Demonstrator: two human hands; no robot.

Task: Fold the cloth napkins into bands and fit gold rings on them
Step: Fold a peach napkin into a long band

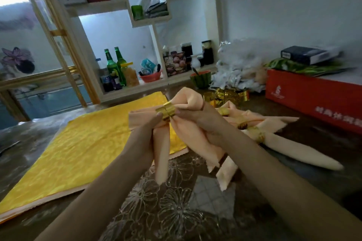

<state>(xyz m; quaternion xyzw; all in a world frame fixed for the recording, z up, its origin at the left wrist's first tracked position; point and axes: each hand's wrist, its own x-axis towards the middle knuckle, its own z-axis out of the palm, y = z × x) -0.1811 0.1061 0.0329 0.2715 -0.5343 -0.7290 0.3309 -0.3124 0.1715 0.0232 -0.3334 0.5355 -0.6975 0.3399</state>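
Both hands met above the table (305, 188), near its middle. The left hand (146, 135) pinched the ring (165, 112); the right hand (197, 123) gripped the napkin (163, 154) just beside it. The napkin's long axis ran from its far loop down toward the person, with the ring about midway along it.

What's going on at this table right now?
A person is fitting a gold ring onto a peach napkin held up above the table. The left hand and the right hand both pinch the napkin right at the ring, which sits around its gathered middle. Ringed napkins lie to the right, spare rings are piled behind, and a yellow cloth is spread out on the left.
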